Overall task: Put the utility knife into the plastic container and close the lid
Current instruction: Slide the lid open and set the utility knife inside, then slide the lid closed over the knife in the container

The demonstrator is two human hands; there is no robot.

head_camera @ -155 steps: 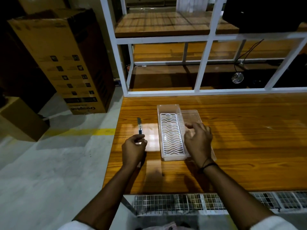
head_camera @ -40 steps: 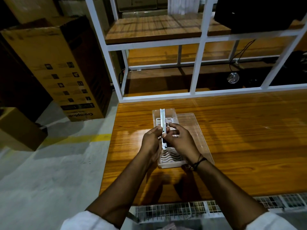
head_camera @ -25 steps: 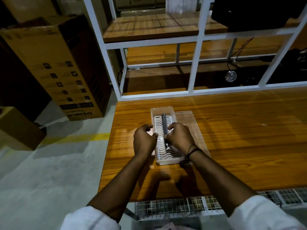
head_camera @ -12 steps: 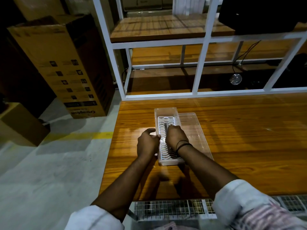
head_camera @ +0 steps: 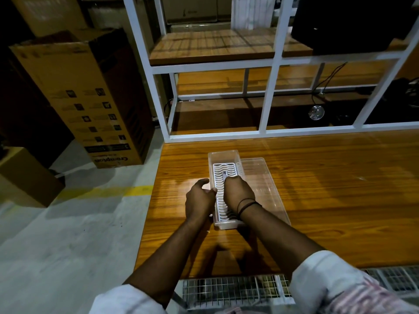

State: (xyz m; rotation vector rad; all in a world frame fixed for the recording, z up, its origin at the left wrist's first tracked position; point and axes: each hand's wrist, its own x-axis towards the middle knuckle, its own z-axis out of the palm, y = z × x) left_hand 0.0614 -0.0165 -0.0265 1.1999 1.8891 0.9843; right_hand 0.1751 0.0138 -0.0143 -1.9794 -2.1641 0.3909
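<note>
Plastic container [head_camera: 223,155] sits near the table's [head_camera: 328,189] left edge, long axis running front to back. Utility knife [head_camera: 224,174] lies lengthwise on the white wavy insert; only its far tip shows beyond the right hand [head_camera: 238,192]. Right hand is curled down over the knife body, apparently pinching it, though the fingers are hidden. Left hand [head_camera: 199,200] is loosely cupped against the container's left wall, bracing it. Clear lid [head_camera: 267,191] lies flat, touching the container's right side. Knife: slim, stiff, light; take it by the handle. Lid: thin, light, slippery; take it by the long edges.
</note>
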